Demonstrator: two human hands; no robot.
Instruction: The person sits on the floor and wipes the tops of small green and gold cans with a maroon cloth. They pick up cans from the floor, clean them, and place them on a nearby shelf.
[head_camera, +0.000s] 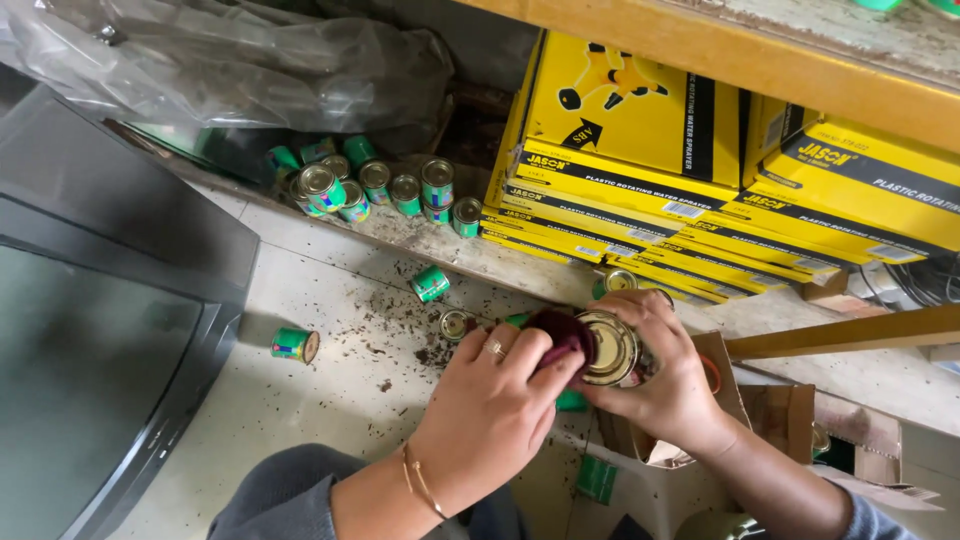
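Observation:
My right hand (668, 385) grips a round metal tin (606, 348) with its shiny lid facing up. My left hand (495, 400) presses a dark red cloth (556, 333) against the tin's left edge; a ring and a thin bracelet show on that hand. Both hands sit low in the middle of the view, above an open cardboard box (790, 420). Small green tins lie close by on the dirty tiled floor (300, 300): one (431, 284) on its side, another (458, 323) just left of my knuckles, and a third (295, 344) further left.
A cluster of several green tins (375, 185) stands under the shelf. Stacked yellow boxes (640, 170) fill the right beneath a wooden shelf (760, 60). A dark old television (100, 300) is at left. A crumpled plastic sheet (230, 60) lies at top left. Dark crumbs litter the floor.

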